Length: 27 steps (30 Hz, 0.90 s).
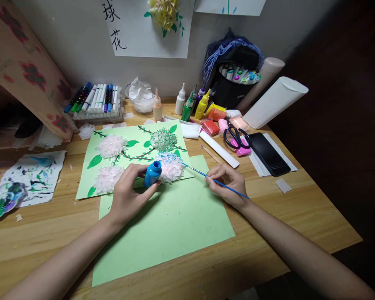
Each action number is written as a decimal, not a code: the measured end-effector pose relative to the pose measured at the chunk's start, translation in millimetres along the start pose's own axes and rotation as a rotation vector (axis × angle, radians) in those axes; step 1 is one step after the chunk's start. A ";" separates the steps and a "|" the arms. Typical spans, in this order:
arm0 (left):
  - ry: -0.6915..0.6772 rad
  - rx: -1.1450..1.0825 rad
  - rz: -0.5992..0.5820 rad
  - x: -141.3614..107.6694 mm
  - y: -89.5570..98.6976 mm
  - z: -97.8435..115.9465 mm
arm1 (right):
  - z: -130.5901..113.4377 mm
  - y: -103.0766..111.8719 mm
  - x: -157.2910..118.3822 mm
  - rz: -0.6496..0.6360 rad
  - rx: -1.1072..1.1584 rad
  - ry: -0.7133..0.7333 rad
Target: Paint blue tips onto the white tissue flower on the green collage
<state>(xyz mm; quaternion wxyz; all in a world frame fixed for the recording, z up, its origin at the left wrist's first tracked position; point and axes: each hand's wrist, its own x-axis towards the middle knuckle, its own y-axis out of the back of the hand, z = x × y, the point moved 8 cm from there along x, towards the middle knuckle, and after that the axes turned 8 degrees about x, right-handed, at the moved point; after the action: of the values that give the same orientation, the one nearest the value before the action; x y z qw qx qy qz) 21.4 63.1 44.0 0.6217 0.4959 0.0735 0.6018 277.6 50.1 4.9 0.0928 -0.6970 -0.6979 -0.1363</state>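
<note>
My left hand (pixel 131 192) grips an uncapped blue paint bottle (pixel 152 174) between thumb and fingers, above the lower edge of the artwork. Pinched in my right hand (pixel 227 183) is a thin blue paintbrush (pixel 218 182), its tip pointing left at the lower right paper flower (pixel 172 171). That pale pink ruffled flower has blue on its upper tips. The green artwork sheet (pixel 137 143) also bears a green-tipped flower (pixel 163 139), two pale pink flowers (pixel 111 146), painted branches and leaves. Beneath it lies a plain green sheet (pixel 162 233).
Paint bottles (pixel 188 107), clay packs (pixel 210 126), scissors (pixel 236 135) and a black phone (pixel 268 154) lie behind and right. Markers (pixel 95 98) sit at the back left. A paint-smeared palette (pixel 4 200) and stained paper (pixel 37 177) lie left. The table's edge (pixel 334 204) runs along the right.
</note>
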 end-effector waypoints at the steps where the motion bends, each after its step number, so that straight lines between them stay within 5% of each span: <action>1: -0.002 -0.001 0.000 0.1 0.0 0.1 | 0.2 -0.6 0.0 -0.008 0.000 -0.001; 19: -0.002 0.002 -0.001 0.3 -0.7 0.3 | -4.5 3.3 -0.6 0.033 0.010 0.052; 27: -0.003 -0.006 0.005 -0.4 0.1 0.0 | 3.8 -1.0 0.2 -0.025 0.008 -0.030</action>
<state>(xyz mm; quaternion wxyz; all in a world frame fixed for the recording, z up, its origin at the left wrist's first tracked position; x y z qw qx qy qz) 21.3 62.7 43.9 0.6217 0.4952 0.0694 0.6029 276.9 51.5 1.4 0.0832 -0.6898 -0.7084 -0.1244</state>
